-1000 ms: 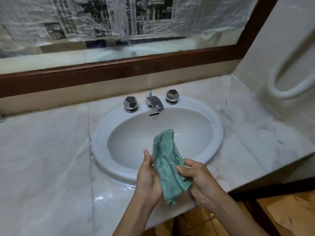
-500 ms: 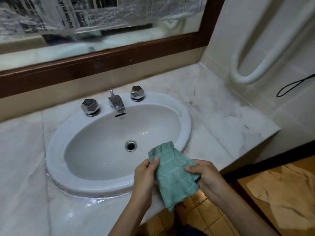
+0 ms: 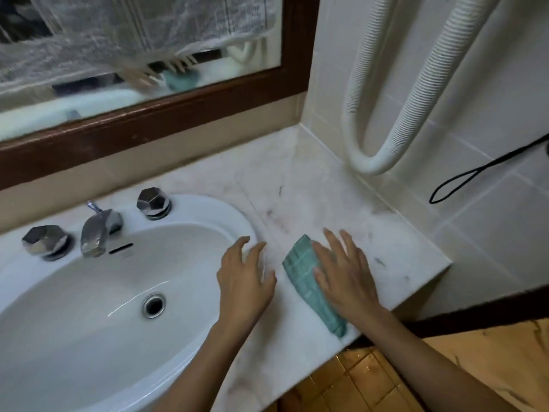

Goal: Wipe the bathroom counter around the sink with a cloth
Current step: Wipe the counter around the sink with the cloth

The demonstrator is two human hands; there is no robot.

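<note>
While the green cloth [image 3: 303, 272] lies folded in a narrow strip on the marble counter [image 3: 312, 185] just right of the sink [image 3: 208, 208], the right hand [image 3: 346, 278] presses it flat, fingers straight and spread, gripping nothing. Several fingertips reach past the cloth onto bare marble. The cloth's near end lies at the counter's front edge, right of the sink.

The left hand [image 3: 243, 281] is at the sink's right rim, fingers loosely spread and holding nothing; whether it touches the rim cannot be told. Dark smudges mark the counter right of the sink and beyond the cloth, so wiping appears barely begun there.

Likely faults:
- (a) The strip is narrow, so each stroke would clean only a thin band and leave smudges between passes.
- (b) The palm sits partly off the fabric, so a quick push could slide the hand while the cloth bunches or stays behind.
- (c) A stroke toward the front edge could drag the cloth's near end off the counter.
- (d) A wide sweep away from the sink could strike the corrugated hose [image 3: 371, 120] looped low on the tiled wall.
</note>
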